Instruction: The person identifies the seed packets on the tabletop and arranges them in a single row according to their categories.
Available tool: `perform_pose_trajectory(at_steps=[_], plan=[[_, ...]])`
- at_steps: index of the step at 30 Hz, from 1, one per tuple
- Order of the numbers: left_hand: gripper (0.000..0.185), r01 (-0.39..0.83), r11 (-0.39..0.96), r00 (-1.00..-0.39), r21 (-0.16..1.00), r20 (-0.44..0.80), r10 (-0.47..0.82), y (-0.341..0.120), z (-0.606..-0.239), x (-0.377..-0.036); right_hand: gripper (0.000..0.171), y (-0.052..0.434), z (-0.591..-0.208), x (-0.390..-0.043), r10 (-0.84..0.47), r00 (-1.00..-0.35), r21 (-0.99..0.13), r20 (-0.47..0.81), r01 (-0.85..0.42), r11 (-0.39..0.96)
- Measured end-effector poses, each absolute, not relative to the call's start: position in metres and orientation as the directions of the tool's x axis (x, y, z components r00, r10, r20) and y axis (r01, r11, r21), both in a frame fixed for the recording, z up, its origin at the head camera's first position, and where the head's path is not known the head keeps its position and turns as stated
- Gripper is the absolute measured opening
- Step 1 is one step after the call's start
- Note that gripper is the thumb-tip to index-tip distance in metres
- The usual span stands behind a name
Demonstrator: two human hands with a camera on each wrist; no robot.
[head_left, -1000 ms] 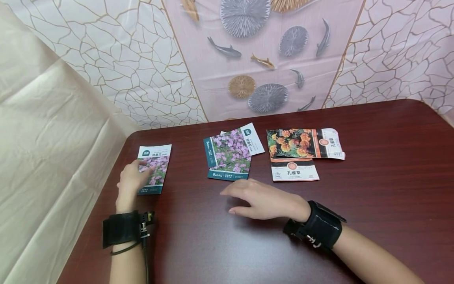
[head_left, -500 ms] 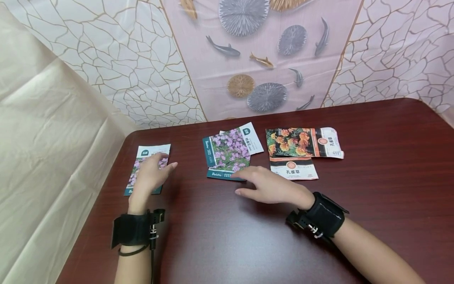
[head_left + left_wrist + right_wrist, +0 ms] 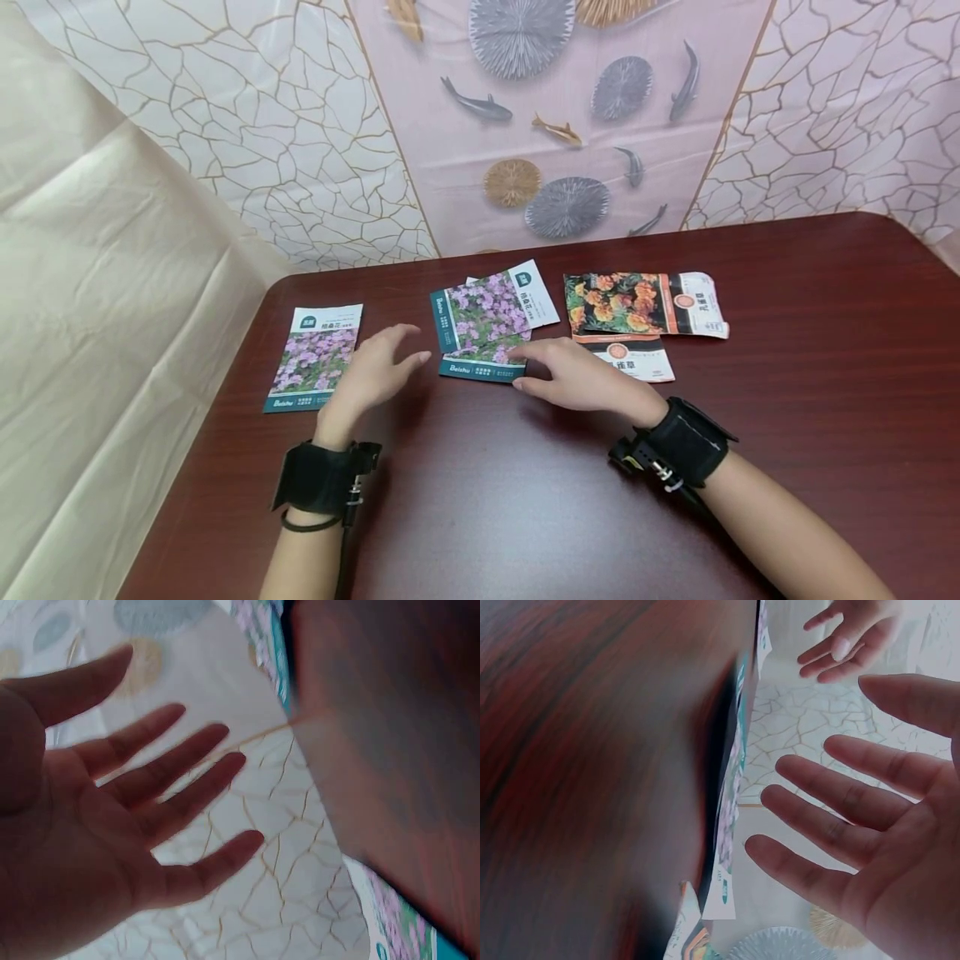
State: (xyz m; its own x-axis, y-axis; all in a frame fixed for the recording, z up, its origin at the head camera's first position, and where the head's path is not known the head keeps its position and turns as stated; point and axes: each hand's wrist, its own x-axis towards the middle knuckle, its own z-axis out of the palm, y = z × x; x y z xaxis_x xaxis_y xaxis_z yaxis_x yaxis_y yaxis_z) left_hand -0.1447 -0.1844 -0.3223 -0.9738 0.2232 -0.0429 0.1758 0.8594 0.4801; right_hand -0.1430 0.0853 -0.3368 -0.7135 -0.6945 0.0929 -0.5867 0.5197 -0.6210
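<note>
My left hand (image 3: 372, 367) hovers between a lone purple-flower seed packet (image 3: 311, 354) and the middle pair, fingers spread and holding nothing. In the left wrist view its palm (image 3: 82, 825) faces the camera. My right hand (image 3: 585, 379) reaches over the lower right corner of the middle pair; its fingers (image 3: 840, 795) are extended and bare in the right wrist view. That pair is an upper purple-flower packet (image 3: 487, 308) lying askew across a lower one (image 3: 480, 369). Further right, an orange-marigold packet (image 3: 622, 302) overlaps a second marigold packet (image 3: 651, 357), which the right hand partly hides.
All packets lie on a dark red-brown table (image 3: 450, 500) with a rounded far edge. Behind it hangs a patterned cloth (image 3: 315, 142) with fish and disc prints. A cream cloth (image 3: 112, 317) drapes along the left side. Each wrist wears a black camera strap (image 3: 686, 442).
My left hand has moved right, off the lone packet and toward the middle pair. The right hand has shifted slightly up and right, now over the pair's corner. The packets have stayed put.
</note>
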Motion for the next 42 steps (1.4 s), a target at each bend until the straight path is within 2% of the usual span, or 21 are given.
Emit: perform_pose_trajectory(at_steps=[6, 11, 18, 32, 38, 42], plan=[[0.045, 0.347, 0.837, -0.901, 0.423, -0.098, 0.423, -0.166, -0.331, -0.142, 0.039, 0.086, -0.34, -0.146, -0.686, -0.724, -0.631, 0.075, -0.567, 0.53], [0.048, 0.405, 0.829, -0.859, 0.385, -0.151, 0.49, -0.158, -0.335, -0.14, 0.039, 0.086, -0.343, -0.149, -0.69, -0.722, -0.631, 0.054, -0.56, 0.537], [0.054, 0.382, 0.838, -0.844, 0.39, -0.222, 0.488, -0.158, -0.338, -0.14, 0.041, 0.083, -0.344, -0.156, -0.721, -0.693, -0.596, 0.021, -0.588, 0.547], [0.06, 0.323, 0.848, -0.853, 0.419, -0.26, 0.453, -0.164, -0.347, -0.145, 0.053, 0.07, -0.347, -0.174, -0.715, -0.686, -0.512, -0.134, -0.57, 0.643], [0.061, 0.313, 0.861, -0.84, 0.4, -0.306, 0.447, -0.164, -0.349, -0.146, 0.051, 0.068, -0.351, -0.177, -0.718, -0.687, -0.527, -0.11, -0.572, 0.628], [0.061, 0.307, 0.871, -0.832, 0.384, -0.337, 0.442, -0.164, -0.349, -0.146, 0.043, 0.067, -0.351, -0.178, -0.682, -0.731, -0.608, -0.033, -0.527, 0.594]])
